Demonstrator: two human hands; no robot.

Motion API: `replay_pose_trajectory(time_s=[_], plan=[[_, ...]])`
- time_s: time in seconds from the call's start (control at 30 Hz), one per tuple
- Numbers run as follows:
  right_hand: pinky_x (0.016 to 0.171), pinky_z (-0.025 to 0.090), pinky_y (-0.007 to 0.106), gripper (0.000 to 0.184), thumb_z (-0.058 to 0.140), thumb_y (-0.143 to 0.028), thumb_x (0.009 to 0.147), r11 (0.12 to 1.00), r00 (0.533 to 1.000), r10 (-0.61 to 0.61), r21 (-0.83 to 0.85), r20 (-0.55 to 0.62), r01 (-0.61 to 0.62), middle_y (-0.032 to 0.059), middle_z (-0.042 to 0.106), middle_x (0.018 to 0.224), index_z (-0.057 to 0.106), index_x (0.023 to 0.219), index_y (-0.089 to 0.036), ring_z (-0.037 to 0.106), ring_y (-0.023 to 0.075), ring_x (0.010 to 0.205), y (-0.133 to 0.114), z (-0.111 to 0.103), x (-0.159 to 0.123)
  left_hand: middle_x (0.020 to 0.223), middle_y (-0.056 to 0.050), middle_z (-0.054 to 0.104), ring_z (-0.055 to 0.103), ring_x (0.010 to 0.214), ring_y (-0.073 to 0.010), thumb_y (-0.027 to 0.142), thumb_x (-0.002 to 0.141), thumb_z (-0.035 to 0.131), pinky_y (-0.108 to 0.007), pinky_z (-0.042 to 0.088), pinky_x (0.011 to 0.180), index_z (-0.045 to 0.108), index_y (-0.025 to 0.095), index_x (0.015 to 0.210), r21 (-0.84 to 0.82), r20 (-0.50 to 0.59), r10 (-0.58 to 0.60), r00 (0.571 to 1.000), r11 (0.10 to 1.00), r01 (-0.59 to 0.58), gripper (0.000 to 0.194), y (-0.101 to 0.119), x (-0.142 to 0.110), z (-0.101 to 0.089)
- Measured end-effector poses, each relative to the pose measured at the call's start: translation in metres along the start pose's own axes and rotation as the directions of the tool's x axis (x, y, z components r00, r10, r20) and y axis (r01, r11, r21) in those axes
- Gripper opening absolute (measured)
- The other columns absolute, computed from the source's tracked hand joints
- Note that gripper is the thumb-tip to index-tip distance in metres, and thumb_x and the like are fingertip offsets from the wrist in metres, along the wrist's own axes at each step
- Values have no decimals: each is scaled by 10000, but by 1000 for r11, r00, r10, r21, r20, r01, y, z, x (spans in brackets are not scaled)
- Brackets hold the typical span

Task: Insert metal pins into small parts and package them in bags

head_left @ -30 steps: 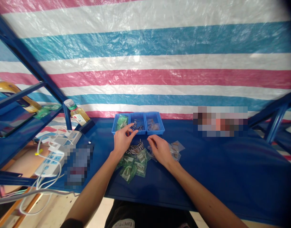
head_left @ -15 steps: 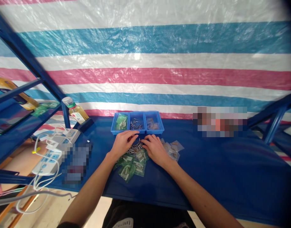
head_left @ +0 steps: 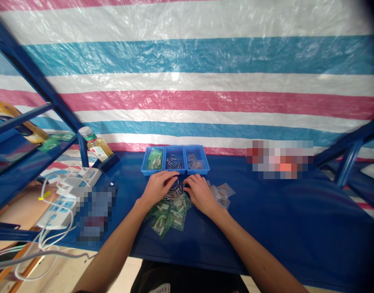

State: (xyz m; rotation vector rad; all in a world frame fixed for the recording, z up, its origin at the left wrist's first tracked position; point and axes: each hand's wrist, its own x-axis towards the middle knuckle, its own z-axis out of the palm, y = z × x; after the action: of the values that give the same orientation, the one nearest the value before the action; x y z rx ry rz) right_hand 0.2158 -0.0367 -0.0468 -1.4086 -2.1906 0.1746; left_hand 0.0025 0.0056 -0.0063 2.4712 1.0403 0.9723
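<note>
My left hand (head_left: 159,186) hovers over the left side of a loose heap of small metal screws (head_left: 176,191), thumb and fingers apart, with nothing visible between them. Across the heap, my right hand (head_left: 199,192) has thumb and forefinger drawn together on what looks like one screw (head_left: 183,188). Nearer me lie several green plastic bags (head_left: 162,221) of metal pieces. Clear bags (head_left: 221,193) of brownish pieces lie beside my right hand. Behind both hands, a blue three-part tray (head_left: 175,172) holds a green bag at left, loose screws in the middle and clear bags at right.
On the left stand a capped bottle (head_left: 98,147) and white power strips (head_left: 57,213) with tangled cables. A blurred flat object (head_left: 97,213) lies near them, another blurred patch (head_left: 280,158) at the back right. Blue frame posts (head_left: 83,148) flank the blue table (head_left: 281,228).
The view has shifted slightly. My right thumb and forefinger have closed on a screw at the heap's right edge; my left hand stays almost in place.
</note>
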Motion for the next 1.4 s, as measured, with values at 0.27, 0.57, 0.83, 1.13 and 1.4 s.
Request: replay_pose_trajectory(time_s=[0.27, 0.57, 0.83, 1.13, 1.4], plan=[[853, 397, 392, 40, 612, -175, 985, 996, 999, 14, 84, -31, -11, 73, 705, 1006, 627, 994, -212, 568, 268, 977, 2, -7, 1, 1005, -58, 751, 691, 853, -165, 335, 1027, 567, -287, 558, 809, 734, 226, 1180, -3, 51, 2, 999, 1000, -1, 251, 4, -1, 0], [857, 424, 374, 123, 595, -130, 974, 950, 999, 20, 312, -28, -10, 39, 705, 932, 617, 896, -223, 562, 239, 919, 2, -11, 2, 988, -55, 737, 683, 893, -174, 343, 1026, 569, -287, 544, 828, 739, 229, 1158, -2, 90, 22, 996, 1000, -22, 244, 6, 0, -1], [813, 449, 350, 110, 569, -159, 994, 882, 990, -12, 465, -137, 75, 37, 673, 905, 619, 925, -228, 557, 227, 902, -2, -20, 2, 1031, -72, 731, 654, 977, -195, 339, 1018, 588, -314, 528, 882, 743, 199, 1112, -40, 169, 120, 978, 993, -115, 229, 10, 0, -2], [779, 454, 332, 119, 575, -172, 1002, 862, 959, 86, 503, -271, 65, 23, 664, 882, 626, 911, -231, 581, 206, 839, -13, -16, -3, 1016, -74, 733, 648, 970, -198, 289, 1025, 571, -329, 516, 881, 722, 184, 1055, -94, 163, 136, 977, 988, -122, 186, 11, 0, 0], [854, 507, 393, 180, 522, -192, 1035, 884, 952, -79, 420, -297, 205, 59, 720, 994, 690, 1065, -247, 634, 235, 924, -12, -15, -2, 892, -58, 671, 618, 846, -173, 287, 1012, 582, -286, 486, 768, 699, 170, 1016, -65, 181, 90, 979, 995, -79, 166, 11, -1, -3]])
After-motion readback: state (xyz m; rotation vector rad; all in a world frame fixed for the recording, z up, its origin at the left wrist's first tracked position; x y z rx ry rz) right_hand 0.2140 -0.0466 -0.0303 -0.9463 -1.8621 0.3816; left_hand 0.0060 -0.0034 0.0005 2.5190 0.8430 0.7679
